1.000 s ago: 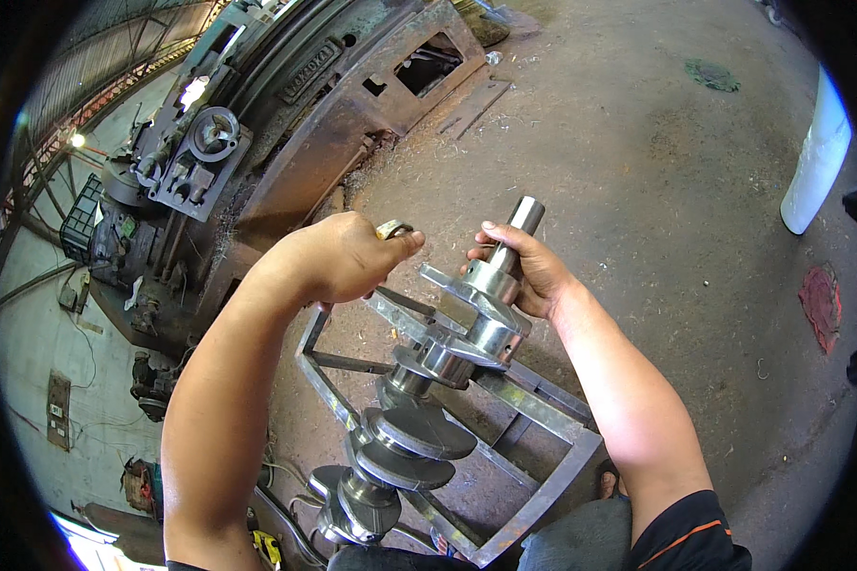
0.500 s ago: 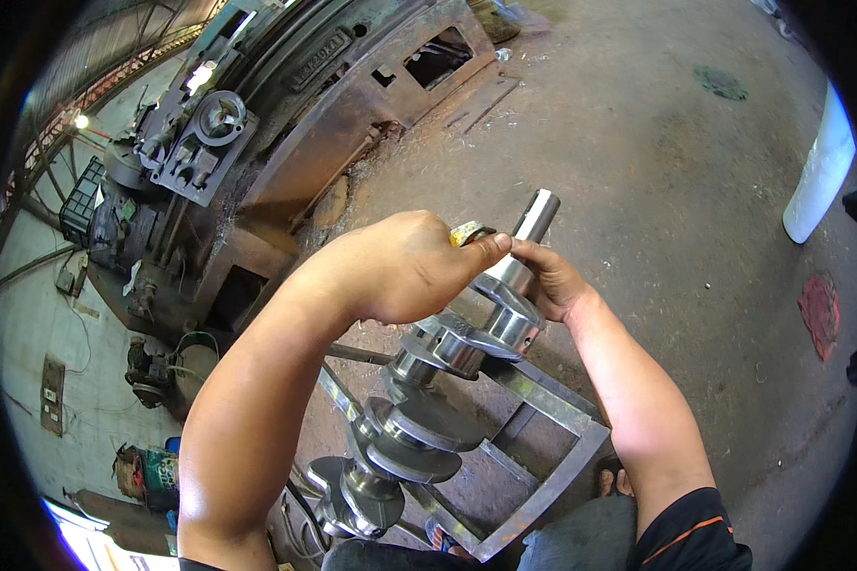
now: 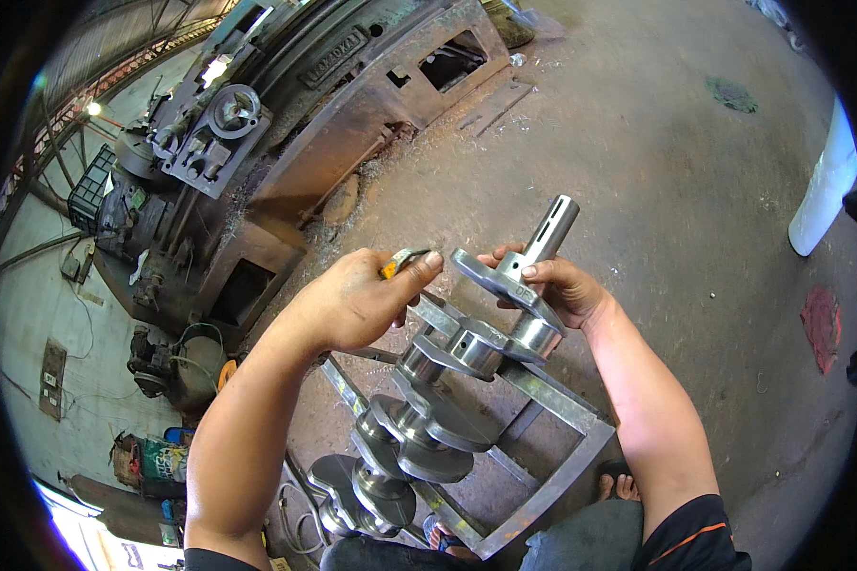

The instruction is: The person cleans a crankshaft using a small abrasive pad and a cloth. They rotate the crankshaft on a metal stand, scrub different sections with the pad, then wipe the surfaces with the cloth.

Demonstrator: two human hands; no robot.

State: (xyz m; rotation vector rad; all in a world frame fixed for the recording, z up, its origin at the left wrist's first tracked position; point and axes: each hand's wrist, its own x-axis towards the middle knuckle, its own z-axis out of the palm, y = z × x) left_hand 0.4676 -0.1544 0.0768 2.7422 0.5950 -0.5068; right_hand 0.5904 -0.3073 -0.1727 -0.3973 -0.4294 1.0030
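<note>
A shiny steel crankshaft (image 3: 457,419) lies diagonally across a metal frame stand (image 3: 554,397), its slotted end shaft pointing away to the upper right. My right hand (image 3: 573,293) is wrapped round that far end, thumb and fingers at the base of the shaft beside the outermost web. To the left of this web, my left hand (image 3: 352,303) is in the air, apart from the crankshaft. Between its thumb and fingers it pinches a small curved strip (image 3: 397,264), yellow-orange and dark; its exact kind is unclear. The left fingertips are mostly hidden behind the hand.
A large rusty lathe (image 3: 324,152) stands at the upper left. By the left wall is a small motor-like machine (image 3: 149,362). A white cylinder (image 3: 822,190) and a red cloth (image 3: 819,328) are on the right, with a green cloth (image 3: 731,94) farther off. My foot (image 3: 619,485) is beside the stand.
My left hand has drawn back left from the crankshaft's end with the strip, uncovering the outermost web. My right hand has stayed at the shaft, its grip shifted. The view has moved slightly.
</note>
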